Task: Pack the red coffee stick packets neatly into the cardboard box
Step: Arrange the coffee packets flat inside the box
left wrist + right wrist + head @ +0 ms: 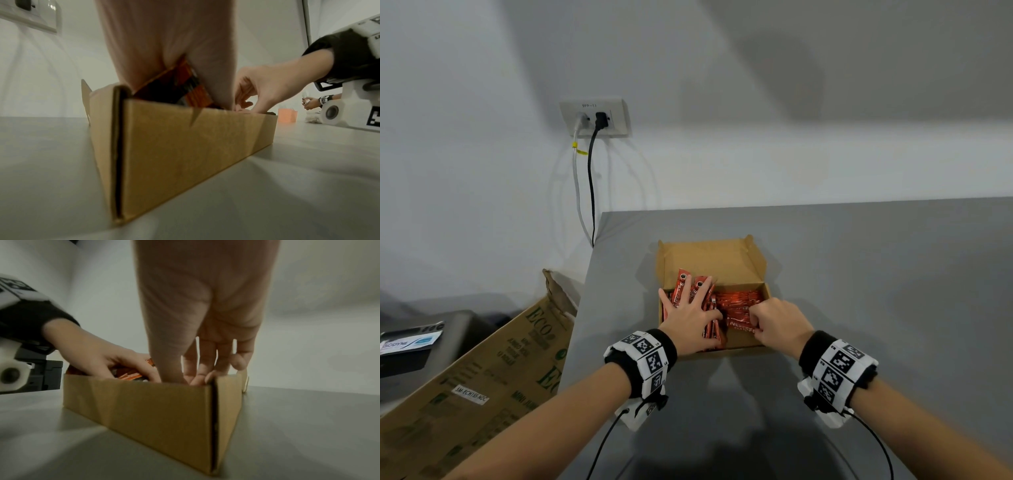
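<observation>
Cardboard box sits open on grey table, lid flap folded back on the far side. Red packets lie inside it, under both hands.

Left hand: fingers straight and spread, palm down, pressing flat on the packets in the left half of the box; some packet ends stick out beyond its fingertips and tilt up over the far edge.

Right hand: fingers curled down into the right half, tips among the packets just beside the left thumb. Whether it actually pinches a packet cannot be told; the right wrist view shows fingertips dipping behind the near box wall.
</observation>
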`<action>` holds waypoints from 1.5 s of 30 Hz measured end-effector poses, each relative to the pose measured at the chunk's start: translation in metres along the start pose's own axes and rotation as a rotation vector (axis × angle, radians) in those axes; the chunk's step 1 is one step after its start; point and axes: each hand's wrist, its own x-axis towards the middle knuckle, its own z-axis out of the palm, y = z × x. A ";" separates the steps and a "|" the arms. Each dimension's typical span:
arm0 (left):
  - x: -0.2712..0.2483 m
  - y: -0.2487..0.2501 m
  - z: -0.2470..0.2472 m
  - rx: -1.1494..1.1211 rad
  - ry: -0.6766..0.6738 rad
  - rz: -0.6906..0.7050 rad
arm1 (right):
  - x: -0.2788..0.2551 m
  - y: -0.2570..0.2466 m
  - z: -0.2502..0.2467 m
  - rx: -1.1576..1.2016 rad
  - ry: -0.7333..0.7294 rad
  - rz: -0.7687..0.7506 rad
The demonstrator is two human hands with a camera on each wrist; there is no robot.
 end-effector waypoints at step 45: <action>-0.004 -0.003 -0.003 -0.033 0.008 0.058 | 0.019 0.007 -0.009 -0.137 0.056 -0.039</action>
